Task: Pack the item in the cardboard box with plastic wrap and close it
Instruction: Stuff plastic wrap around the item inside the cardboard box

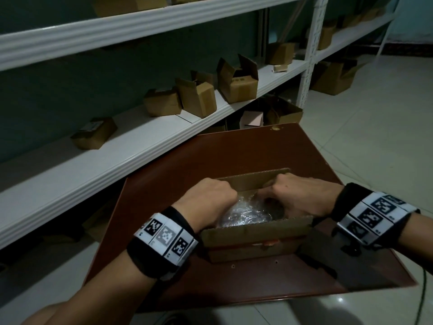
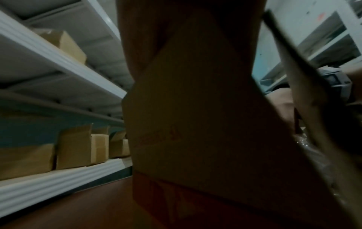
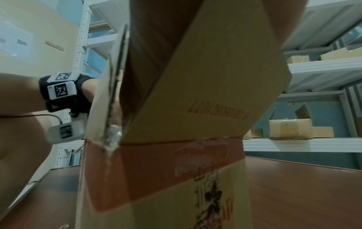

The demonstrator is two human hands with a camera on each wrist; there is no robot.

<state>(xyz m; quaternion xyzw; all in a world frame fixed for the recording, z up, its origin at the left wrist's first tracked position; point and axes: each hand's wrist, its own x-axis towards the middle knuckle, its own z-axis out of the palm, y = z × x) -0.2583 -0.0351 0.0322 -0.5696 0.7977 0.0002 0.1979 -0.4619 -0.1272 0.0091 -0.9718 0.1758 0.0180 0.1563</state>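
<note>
The cardboard box is a plain brown carton with a reddish tape band across its near wall and printed characters low on that wall. Its top is open, with the far flap standing up. Inside lies the item, a rounded bundle wrapped in crinkled clear plastic wrap that catches the light; what it is under the wrap cannot be told.

The box stands near the middle of the reddish-brown desk, a little toward the near edge. Bare desk shows on all sides of it, widest toward the far edge and the far right corner. The left edge of the desk lies just beside a long white shelf carrying several small cartons; pale floor tiles lie beyond the right edge.

The left hand reaches into the box over its left end, fingers curled down beside the wrapped item; whether its grip closes on the wrap or a flap is hidden. The right hand reaches in over the right end, fingers curled down toward the wrap; its hold is hidden too. Each wrist wears a black band with square markers.
</note>
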